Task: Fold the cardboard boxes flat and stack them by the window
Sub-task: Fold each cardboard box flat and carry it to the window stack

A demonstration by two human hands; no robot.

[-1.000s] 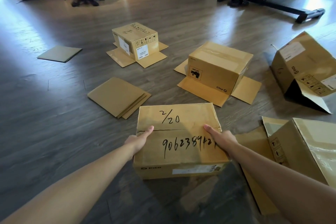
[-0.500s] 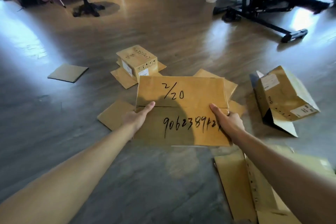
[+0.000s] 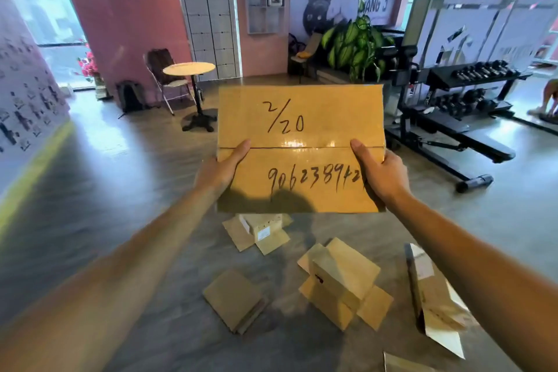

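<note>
I judge I'm mid-carry, with flattening next: that calls for opening the taped seam. My left hand (image 3: 222,167) grips the left edge of the marked box (image 3: 300,148), thumb on its face, at frame centre; my right hand (image 3: 382,174) grips its right edge likewise. Other boxes (image 3: 341,287) lie below on the floor.

A: Quantity of cardboard boxes?
B: Four: one held box (image 3: 300,148), three floor boxes (image 3: 264,228) (image 3: 342,287) (image 3: 434,296).
A: Flat cardboard stacks?
B: One flat stack (image 3: 234,300).
A: Hands on the held box?
B: Two: left hand (image 3: 220,170), right hand (image 3: 382,174).
A: Furniture?
B: One round table (image 3: 189,69), one folding chair (image 3: 163,69).
</note>
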